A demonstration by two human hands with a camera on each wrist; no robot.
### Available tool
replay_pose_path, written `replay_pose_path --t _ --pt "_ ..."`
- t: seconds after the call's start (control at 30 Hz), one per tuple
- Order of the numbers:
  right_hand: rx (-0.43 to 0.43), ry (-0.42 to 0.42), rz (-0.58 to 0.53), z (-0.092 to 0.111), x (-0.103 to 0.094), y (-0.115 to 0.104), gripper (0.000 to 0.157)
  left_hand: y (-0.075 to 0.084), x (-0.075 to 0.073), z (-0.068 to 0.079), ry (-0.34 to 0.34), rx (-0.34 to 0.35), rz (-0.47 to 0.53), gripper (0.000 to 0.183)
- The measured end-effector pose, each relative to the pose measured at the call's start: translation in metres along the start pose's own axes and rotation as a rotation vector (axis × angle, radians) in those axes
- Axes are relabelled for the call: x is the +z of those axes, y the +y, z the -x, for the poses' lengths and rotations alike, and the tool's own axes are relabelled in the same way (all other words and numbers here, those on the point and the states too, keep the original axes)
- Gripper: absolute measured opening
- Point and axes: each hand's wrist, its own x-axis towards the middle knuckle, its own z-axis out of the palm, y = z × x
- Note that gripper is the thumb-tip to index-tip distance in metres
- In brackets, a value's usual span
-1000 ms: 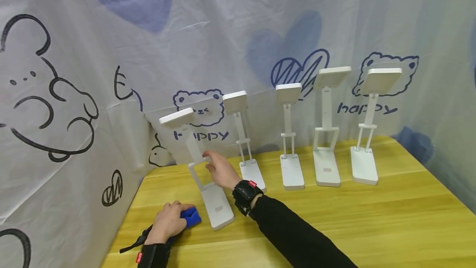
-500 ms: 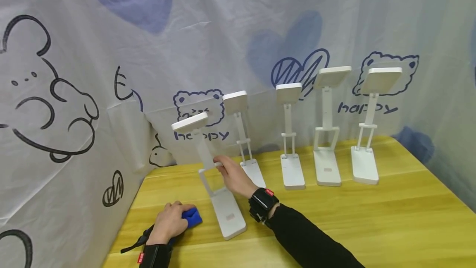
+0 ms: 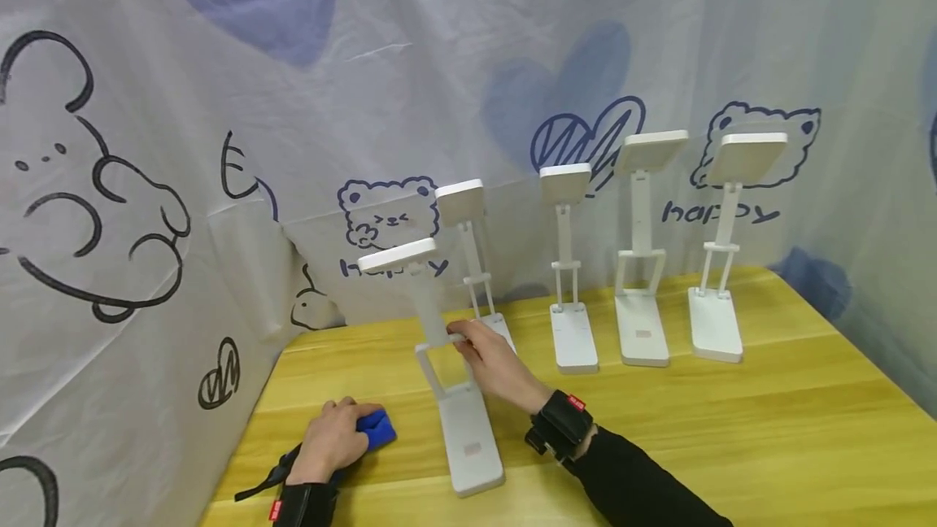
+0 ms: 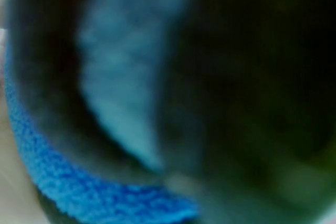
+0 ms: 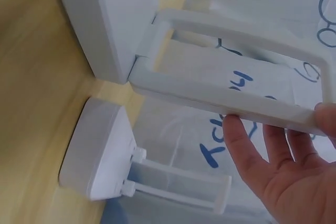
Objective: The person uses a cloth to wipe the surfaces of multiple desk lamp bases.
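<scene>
My right hand (image 3: 498, 360) grips the folding frame of a white desk lamp (image 3: 472, 446) at its upper joint. In the right wrist view, the fingertips lie along one side bar of the frame (image 5: 210, 98), with the thumb at the bar's end. The lamp stands upright and slightly leaning, its flat head (image 3: 398, 256) over the table's left part. To its left, my left hand (image 3: 333, 437) holds a bunched blue cloth (image 3: 377, 428) down on the table. Fuzzy blue fabric (image 4: 115, 200) shows in the left wrist view; most of that view is dark and blurred.
Behind and right stand several similar white lamps, among them one close behind my right hand (image 3: 459, 202), then a short lamp (image 3: 574, 340) and a taller lamp (image 3: 642, 332). A black strap (image 3: 271, 478) lies by my left wrist. A printed curtain backs the wooden table (image 3: 659, 446).
My right hand has moved the lamp to the right and toward me, away from the blue cloth. My left hand and the cloth have stayed in place.
</scene>
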Motion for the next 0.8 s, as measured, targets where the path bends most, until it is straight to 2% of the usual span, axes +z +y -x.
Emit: replay_pose_path --t 0.27,0.47,0.8 --pt "-0.043 0.050 0.008 0.020 -0.020 0.005 0.027 0.000 -0.001 0.001 0.031 0.024 -0.019 0.055" --pt "-0.036 0.088 0.030 0.032 -0.035 0.007 0.030 0.000 0.001 0.001 0.035 0.035 -0.018 0.054" --pt "-0.067 0.127 0.120 0.041 -0.064 0.021 0.028 0.000 0.003 0.000 0.029 0.035 -0.026 0.056"
